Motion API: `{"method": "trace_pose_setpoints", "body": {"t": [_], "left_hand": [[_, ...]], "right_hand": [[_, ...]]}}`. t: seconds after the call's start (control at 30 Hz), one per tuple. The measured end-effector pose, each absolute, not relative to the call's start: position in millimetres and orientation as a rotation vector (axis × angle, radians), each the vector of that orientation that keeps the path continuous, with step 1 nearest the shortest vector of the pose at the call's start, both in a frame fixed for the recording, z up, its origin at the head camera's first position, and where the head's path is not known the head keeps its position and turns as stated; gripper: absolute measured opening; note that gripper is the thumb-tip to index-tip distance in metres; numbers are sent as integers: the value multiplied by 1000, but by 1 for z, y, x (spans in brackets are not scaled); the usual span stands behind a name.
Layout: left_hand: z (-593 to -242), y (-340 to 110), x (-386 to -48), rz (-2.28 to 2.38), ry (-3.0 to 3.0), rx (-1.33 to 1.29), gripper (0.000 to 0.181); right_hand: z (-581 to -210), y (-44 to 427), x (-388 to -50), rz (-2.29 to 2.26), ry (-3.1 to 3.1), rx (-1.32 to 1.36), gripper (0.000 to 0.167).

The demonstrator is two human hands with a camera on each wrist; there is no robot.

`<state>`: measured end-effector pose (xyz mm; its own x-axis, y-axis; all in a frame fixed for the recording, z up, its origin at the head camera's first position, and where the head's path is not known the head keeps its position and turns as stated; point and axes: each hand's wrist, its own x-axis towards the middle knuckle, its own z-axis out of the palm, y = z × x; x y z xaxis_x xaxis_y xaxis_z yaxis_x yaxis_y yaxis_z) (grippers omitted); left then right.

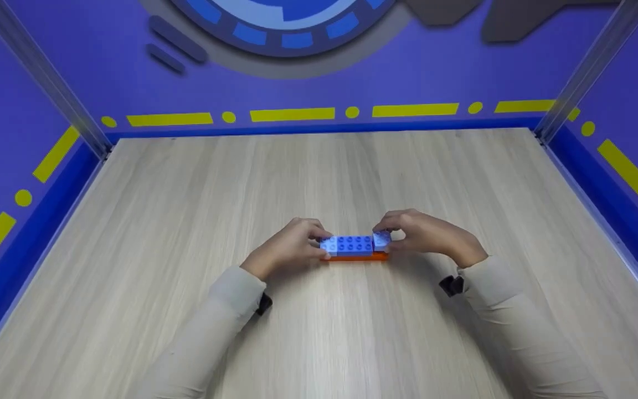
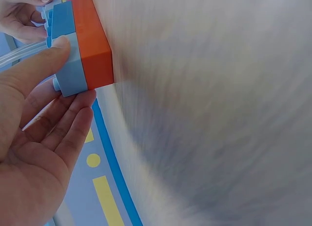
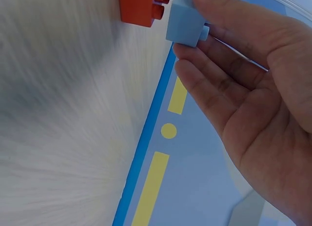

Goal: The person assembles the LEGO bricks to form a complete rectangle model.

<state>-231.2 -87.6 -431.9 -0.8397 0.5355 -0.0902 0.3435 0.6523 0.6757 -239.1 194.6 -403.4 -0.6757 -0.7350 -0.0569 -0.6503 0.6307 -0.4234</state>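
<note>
A long orange-red building brick point(image 1: 358, 257) lies on the table, bearing a darker blue brick point(image 1: 354, 245) in its middle and a light blue brick point(image 2: 73, 67) at its left end. My left hand point(image 1: 292, 245) pinches that left-end brick, thumb on the near side and fingertips on the far side. Between thumb and fingers, my right hand point(image 1: 430, 233) holds another light blue brick point(image 3: 186, 21) over the right end. In the right wrist view a gap shows between this brick and the red studs point(image 3: 157, 11).
The wood-grain table point(image 1: 186, 194) stretches around the bricks on all sides. Purple-blue panels point(image 1: 286, 94) with yellow marks stand at its back and sides, with metal posts point(image 1: 47, 77) at the corners.
</note>
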Motion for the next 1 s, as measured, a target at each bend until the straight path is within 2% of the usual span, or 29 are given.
{"method": "trace_pose_setpoints", "body": {"t": [0.77,1.0], "left_hand": [[-432,-88,-231,982,2579,656,41],[-433,-88,-232,995,2583,778,41]], "right_hand": [[-407,190,-236,-526,2619,-1175,31],[-406,187,-234,-517,2630,-1125,31]]}}
